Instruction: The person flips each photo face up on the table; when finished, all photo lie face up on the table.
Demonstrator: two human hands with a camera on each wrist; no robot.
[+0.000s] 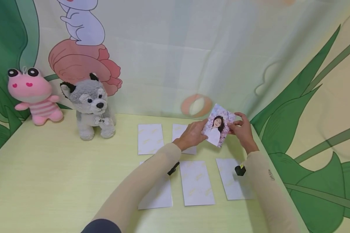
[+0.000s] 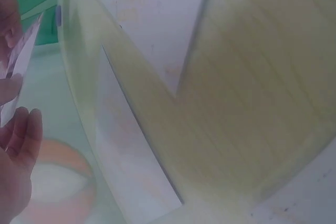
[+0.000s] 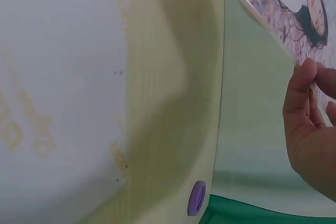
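A photo print (image 1: 211,132) of a person in white among pink blossoms is held up, tilted, above the back right of the table. My left hand (image 1: 192,133) pinches its left edge between thumb and fingers. On the opposite side, my right hand (image 1: 242,132) grips the print's right edge. The right wrist view shows the thumb and fingers of the right hand (image 3: 315,129) pinching the photo's border (image 3: 278,30). From the left wrist, the print (image 2: 26,51) appears nearly edge-on beside the left hand (image 2: 18,166).
Several white-backed cards lie in two rows, including one at back left (image 1: 150,139), one in front middle (image 1: 196,184) and one at front right (image 1: 231,181). A plush husky (image 1: 90,106) and a pink plush frog (image 1: 36,97) stand at left. A purple ring (image 3: 197,199) lies near the table edge.
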